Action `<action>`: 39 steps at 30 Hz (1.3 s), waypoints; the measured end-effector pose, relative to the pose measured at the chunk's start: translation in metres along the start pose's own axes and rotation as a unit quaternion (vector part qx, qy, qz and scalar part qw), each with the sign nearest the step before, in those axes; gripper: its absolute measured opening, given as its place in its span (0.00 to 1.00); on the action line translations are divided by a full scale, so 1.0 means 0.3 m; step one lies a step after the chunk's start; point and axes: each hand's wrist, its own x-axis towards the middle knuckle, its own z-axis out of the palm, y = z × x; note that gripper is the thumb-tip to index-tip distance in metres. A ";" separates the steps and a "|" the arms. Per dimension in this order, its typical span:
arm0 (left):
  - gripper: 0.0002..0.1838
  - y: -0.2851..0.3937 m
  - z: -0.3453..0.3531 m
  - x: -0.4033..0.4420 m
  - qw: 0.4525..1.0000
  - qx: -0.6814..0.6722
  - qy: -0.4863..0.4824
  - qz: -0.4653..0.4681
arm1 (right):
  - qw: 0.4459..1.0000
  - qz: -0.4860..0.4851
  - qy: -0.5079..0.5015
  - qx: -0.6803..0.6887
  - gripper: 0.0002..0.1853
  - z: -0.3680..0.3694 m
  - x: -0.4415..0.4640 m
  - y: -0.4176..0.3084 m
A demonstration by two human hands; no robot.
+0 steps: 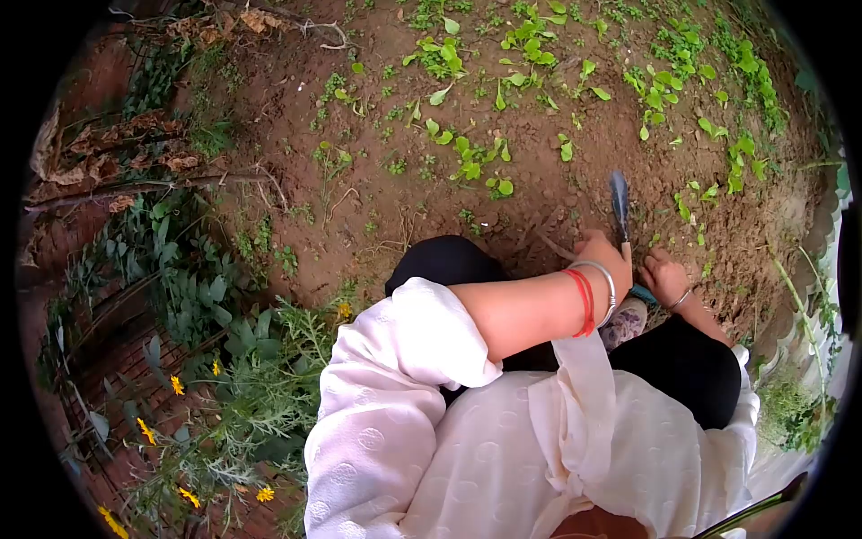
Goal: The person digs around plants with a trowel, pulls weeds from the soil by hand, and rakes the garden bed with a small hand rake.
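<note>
My left hand (600,255), with red bands and a silver bangle at its wrist, is closed on a small trowel (620,196). The trowel's narrow grey blade points away from me over the brown soil. A teal piece (643,294), perhaps its handle, shows between my hands. Just to the right, my right hand (665,277) is low at the soil with its fingers curled; what they hold, if anything, is hidden. Small green seedlings (469,160) grow in the soil beyond my hands.
More seedlings (660,90) stand at the upper right. Dry stems (171,184) and leafy plants with yellow flowers (177,384) lie on the left. My patterned shoe (626,324) is below my hands, between my dark-clothed knees. Pale sheeting (790,355) borders the right side.
</note>
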 end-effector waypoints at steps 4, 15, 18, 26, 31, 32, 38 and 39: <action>0.17 0.004 0.001 0.002 0.999 0.008 -0.044 0.017 | 0.998 -0.037 0.046 -0.011 0.08 -0.112 0.028 -0.015; 0.22 0.011 -0.029 -0.055 0.994 -0.017 -0.085 0.062 | 0.988 -0.038 -0.057 -0.142 0.08 -0.164 0.418 -0.158; 0.26 0.028 0.002 -0.048 0.992 0.004 -0.107 0.060 | 0.985 -0.159 0.017 -0.063 0.04 -0.296 0.540 -0.360; 0.33 0.031 0.094 0.052 0.970 0.019 -0.242 -0.003 | 0.977 -0.153 -0.124 -0.086 0.07 -0.203 0.589 -0.485; 0.35 0.025 0.081 -0.006 0.978 0.002 -0.205 -0.020 | 0.959 -0.033 -0.262 -0.102 0.16 -0.091 0.261 -0.125; 0.35 0.030 0.088 -0.007 0.980 -0.003 -0.198 -0.020 | 0.971 -0.028 -0.228 -0.070 0.18 -0.051 0.177 -0.091; 0.32 0.011 0.052 -0.111 0.991 0.000 -0.133 0.004 | 0.980 0.073 -0.187 0.004 0.24 0.035 0.020 -0.108; 0.29 0.011 0.046 -0.138 0.993 -0.009 -0.115 -0.005 | 0.988 0.036 -0.138 0.053 0.23 0.060 -0.011 -0.079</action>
